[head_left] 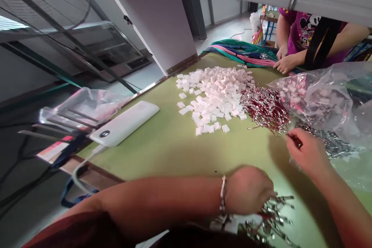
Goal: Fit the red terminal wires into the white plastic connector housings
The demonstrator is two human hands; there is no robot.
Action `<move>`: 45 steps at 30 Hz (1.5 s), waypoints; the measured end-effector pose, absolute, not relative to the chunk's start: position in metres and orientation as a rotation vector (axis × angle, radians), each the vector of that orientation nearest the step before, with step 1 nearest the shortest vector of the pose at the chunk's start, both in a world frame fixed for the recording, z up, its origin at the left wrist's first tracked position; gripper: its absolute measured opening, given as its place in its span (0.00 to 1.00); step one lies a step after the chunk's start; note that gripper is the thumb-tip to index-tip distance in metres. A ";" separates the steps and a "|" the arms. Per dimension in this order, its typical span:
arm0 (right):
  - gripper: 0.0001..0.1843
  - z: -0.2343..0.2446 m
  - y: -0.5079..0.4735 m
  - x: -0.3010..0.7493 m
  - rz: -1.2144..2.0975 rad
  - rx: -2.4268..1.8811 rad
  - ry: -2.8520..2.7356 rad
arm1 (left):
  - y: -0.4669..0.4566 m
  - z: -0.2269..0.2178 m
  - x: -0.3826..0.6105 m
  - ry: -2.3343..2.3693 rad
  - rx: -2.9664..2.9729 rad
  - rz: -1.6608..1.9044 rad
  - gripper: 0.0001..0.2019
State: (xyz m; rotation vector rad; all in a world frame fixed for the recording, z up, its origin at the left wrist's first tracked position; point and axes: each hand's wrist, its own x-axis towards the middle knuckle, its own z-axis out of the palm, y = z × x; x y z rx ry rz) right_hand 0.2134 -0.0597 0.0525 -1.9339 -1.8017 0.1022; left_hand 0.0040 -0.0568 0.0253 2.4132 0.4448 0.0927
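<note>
My left hand (250, 188), with a bracelet at the wrist, is curled low over the table's front. Its fingertips are hidden beneath it. Beside and below it lie short wires with metal terminals (276, 213) and some white pieces, partly covered by my arm. My right hand (308, 149) is closed in a pinch just in front of a pile of short red wires with silvery terminals (266, 108); whatever is between its fingers is too small to make out. Left of that pile is a heap of small white plastic connector housings (215, 89).
A white power bank (124, 124) with a cable lies at the table's left edge. Clear plastic bags (328, 97) and darker terminal pieces (334, 143) are at right. Across the table, another person's hands (286, 62) touch bundled coloured wires (244, 52). A shelf edge hangs overhead.
</note>
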 end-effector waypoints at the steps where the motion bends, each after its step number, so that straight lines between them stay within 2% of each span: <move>1: 0.08 0.051 -0.060 0.212 0.133 -1.895 -1.814 | -0.065 0.023 0.005 0.420 2.425 0.092 0.12; 6: 0.09 0.046 -0.061 0.209 0.287 -1.816 -1.800 | -0.053 0.023 0.008 0.534 2.081 0.243 0.14; 9: 0.10 0.042 -0.062 0.205 0.407 -1.799 -1.737 | -0.014 0.023 0.006 0.662 1.693 0.310 0.10; 13: 0.10 0.037 -0.063 0.192 0.520 -1.715 -1.657 | 0.023 0.021 0.007 0.813 1.392 0.394 0.14; 20: 0.11 0.027 -0.061 0.181 0.461 -1.634 -1.665 | 0.018 0.014 0.016 0.780 1.689 0.428 0.15; 27: 0.12 0.032 -0.062 0.189 0.470 -1.549 -1.999 | 0.020 0.011 0.006 0.681 2.203 0.455 0.14; 32: 0.12 0.031 -0.064 0.190 0.589 -1.598 -2.070 | 0.014 0.013 0.006 0.556 2.626 0.250 0.10; 35: 0.11 0.029 -0.063 0.190 0.601 -1.680 -2.030 | 0.015 0.017 0.008 0.589 2.669 0.226 0.11; 40: 0.12 0.030 -0.065 0.179 0.500 -1.750 -2.112 | 0.033 0.022 0.007 0.924 2.518 0.648 0.12; 42: 0.11 0.033 -0.066 0.176 0.438 -1.730 -2.170 | 0.040 0.020 0.007 1.150 2.523 0.593 0.12; 45: 0.13 0.043 -0.065 0.193 0.299 -1.744 -2.070 | 0.045 0.016 0.008 1.225 2.553 0.400 0.07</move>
